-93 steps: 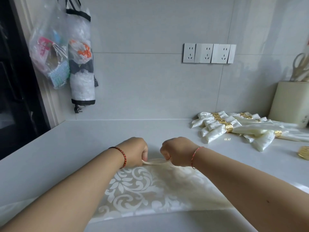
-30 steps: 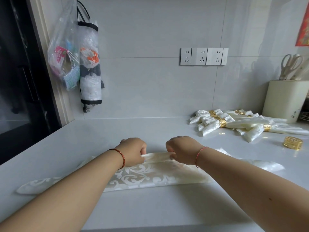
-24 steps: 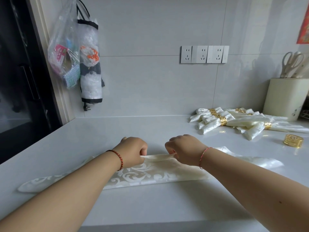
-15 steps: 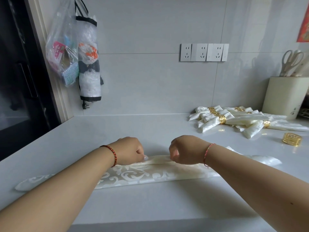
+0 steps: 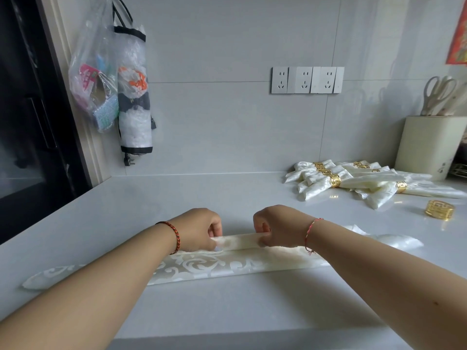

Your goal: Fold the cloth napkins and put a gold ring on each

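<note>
Left hand [image 5: 199,229] and right hand [image 5: 278,228] pinch the cream damask cloth napkin's [image 5: 227,263] far fold; soft, slippery, so grip the folded edge.

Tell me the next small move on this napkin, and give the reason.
Probably fold the pinched far edge toward you once more. Both the left hand and the right hand pinch that edge of the napkin, which is a long band but looks wider than the ringed napkins. The loose gold ring lies off to the right, so ringing comes later.
</note>
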The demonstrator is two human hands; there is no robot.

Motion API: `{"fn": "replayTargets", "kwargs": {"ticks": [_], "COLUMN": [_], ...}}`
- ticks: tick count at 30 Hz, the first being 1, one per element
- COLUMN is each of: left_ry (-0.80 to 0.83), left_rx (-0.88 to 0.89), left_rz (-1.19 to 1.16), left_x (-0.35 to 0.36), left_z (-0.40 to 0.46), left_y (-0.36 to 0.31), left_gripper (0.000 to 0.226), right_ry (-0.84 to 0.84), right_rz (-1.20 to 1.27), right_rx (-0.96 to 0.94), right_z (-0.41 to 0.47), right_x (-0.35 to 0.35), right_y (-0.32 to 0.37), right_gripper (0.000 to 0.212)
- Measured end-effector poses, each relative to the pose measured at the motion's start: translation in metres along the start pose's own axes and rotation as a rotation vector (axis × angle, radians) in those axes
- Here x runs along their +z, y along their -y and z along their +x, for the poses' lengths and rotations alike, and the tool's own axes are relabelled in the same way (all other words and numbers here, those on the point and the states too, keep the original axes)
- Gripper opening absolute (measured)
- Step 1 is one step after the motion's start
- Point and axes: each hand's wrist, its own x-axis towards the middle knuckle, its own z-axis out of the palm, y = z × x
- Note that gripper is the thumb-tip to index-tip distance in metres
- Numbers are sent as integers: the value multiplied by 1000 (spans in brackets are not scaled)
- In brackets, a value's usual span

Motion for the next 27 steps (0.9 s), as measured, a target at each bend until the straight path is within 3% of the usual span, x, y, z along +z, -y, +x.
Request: {"fn": "replayTargets", "kwargs": {"ticks": [5, 11, 14, 18, 22, 27], "left_ry": [-24, 79, 157, 140, 125, 176], "left_rx": [26, 11, -38, -75, -65, -151], "left_rz": [10, 94, 33, -18, 12, 61], "left_x": [1, -4, -5, -8, -8, -10], "left_z": [-7, -13, -11, -8, -5, -3], "left_y": [-4, -5, -2, -5, -9, -9], "left_gripper": [22, 27, 17, 40, 15, 38], "right_ry": [-16, 75, 92, 105, 149, 237], "right_rz": [-125, -160, -126, -28, 64, 51], "right_rx": [-70, -75, -55, -18, 15, 71], "right_z": [-3, -12, -16, -10, -4, -2], "right_x": [2, -7, -11, -15, -14, -17], "right_y": [3, 5, 4, 4, 4, 4], "right_gripper": [24, 30, 13, 13, 17, 33]}}
